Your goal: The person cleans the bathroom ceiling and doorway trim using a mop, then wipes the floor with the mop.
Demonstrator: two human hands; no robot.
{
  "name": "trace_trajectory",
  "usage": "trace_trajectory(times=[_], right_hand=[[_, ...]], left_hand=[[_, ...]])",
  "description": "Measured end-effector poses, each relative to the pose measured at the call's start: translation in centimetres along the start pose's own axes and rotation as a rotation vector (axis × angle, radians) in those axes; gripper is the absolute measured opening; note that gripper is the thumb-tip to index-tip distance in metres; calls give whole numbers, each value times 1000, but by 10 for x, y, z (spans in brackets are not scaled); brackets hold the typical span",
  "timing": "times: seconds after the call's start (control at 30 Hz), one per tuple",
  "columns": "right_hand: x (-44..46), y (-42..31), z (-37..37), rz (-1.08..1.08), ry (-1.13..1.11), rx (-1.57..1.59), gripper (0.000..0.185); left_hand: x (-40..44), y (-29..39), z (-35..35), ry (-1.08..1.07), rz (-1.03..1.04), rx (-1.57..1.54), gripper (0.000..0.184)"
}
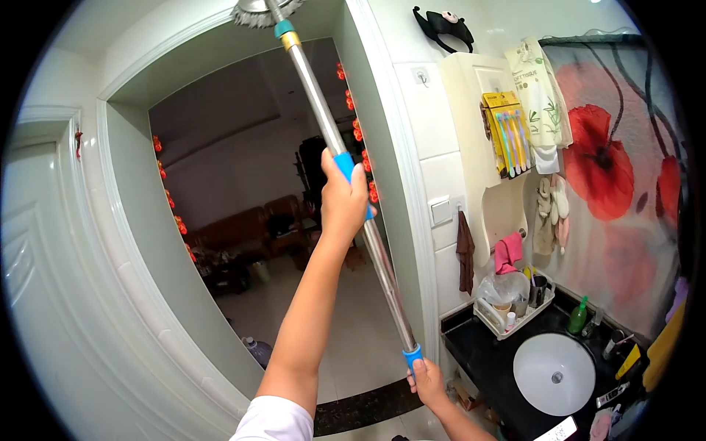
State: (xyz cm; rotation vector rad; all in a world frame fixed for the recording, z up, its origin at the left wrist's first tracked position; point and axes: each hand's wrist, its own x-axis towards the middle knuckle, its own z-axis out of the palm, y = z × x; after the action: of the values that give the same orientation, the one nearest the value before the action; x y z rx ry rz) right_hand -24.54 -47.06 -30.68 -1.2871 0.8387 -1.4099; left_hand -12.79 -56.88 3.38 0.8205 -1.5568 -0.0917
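- Silver metal pole (316, 95) here, with a grey-bristled brush head (257, 15) on the far end. In this view the pole slants across the right part of the doorway (384, 95), our landmark for everything below.
- The relation that matters, I'd say: the head is up and to the left of both hands, around the doorway's top edge. It's partly cut off by the view, and honestly I can't tell if the bristles touch anything.
- Left hand (344, 202) is the nearer one to the head. It's closed around the pole at the upper blue collar, arm stretched up, in view over the doorway's opening.
- Right hand (426, 382) is wrapped round the lower blue grip at the bottom end, by the foot of the doorway's right side. So yeah, both hands are gripping the same pole, one high, one low.
- Long axis: it goes from the bottom end near the doorway's lower right corner, up past the left hand, to the head at the top edge. Steep, leaning left toward the top, not plumb.
- Which way it points: brush end up, grip end down. The bristles I can see fringe the underside of the head in this view; can't make out its top.
- Guessing from that layout, the left hand looks like the better one for guiding the head, with the right steadying the butt end.
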Motion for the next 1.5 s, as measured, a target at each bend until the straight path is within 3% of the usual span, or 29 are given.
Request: trace_trajectory(times=[0.1, 0.2, 0.53, 0.63, 0.7, 0.73, 0.8, 0.93, 1.0, 1.13, 1.27, 1.4, 1.5], right_hand=[[-10, -18, -4, -70, 97, 6, 48], [-23, 0, -14, -93, 161, 8, 47], [-54, 107, -54, -52, 281, -40, 56], [-50, 151, -69, -59, 260, -246, 40], [-47, 178, -70, -183, 399, -354, 53], [-48, 165, -69, -181, 395, -355, 53], [-49, 123, -72, 12, 206, -43, 63], [-35, 36, -66, 39, 200, -8, 56], [-35, 29, -72, 65, 119, 1, 60], [-45, 45, -79, 52, 104, -88, 64], [-49, 86, -89, 70, 73, -93, 71], [-27, 36, -74, 103, 11, -5, 68], [-12, 9, -71, 107, -4, 53, 64]], left_hand=[[9, 8, 19, -87, 110, -247, 63], [-9, 7, 41, -190, 48, -376, 62], [-85, -36, 102, -315, -106, -284, 72], [-96, -31, 105, -304, -89, -141, 70], [-94, -28, 105, -305, -91, -24, 69], [-90, -27, 104, -304, -95, -22, 69], [-79, -21, 103, -284, -65, 32, 69], [-41, -16, 115, -140, 120, 263, 71], [-34, 3, 111, -213, -5, 215, 72], [-56, -6, 113, -163, 49, 312, 71], [-75, -12, 111, -237, -50, 332, 73], [-39, -4, 110, -106, 69, 416, 73], [-11, 15, 107, -106, 41, 422, 71]])
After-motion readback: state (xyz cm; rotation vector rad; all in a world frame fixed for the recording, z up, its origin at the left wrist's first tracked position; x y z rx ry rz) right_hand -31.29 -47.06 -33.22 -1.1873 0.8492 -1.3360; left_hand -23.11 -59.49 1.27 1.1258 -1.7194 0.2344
